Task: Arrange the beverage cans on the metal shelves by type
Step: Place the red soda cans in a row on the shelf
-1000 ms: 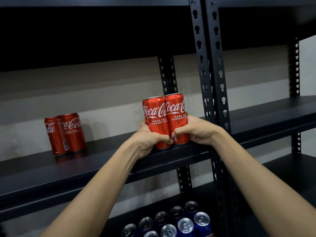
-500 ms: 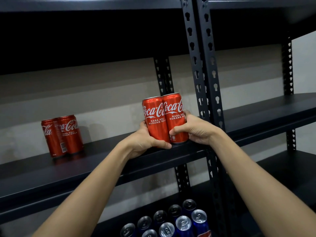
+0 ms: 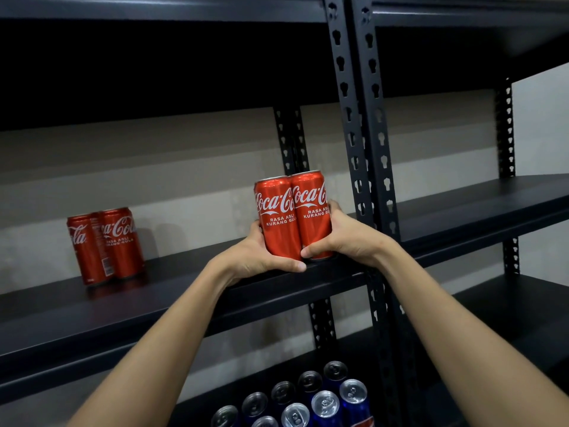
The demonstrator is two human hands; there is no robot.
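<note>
Two red cans [image 3: 292,215] are sitting squeezed between your hands at the shelf [image 3: 184,300] front edge. Your left hand [image 3: 261,257] is wrapping one, your right hand [image 3: 345,235] the other. Slide them gently toward the red pair [image 3: 106,245] far to your left, keeping them upright.
</note>
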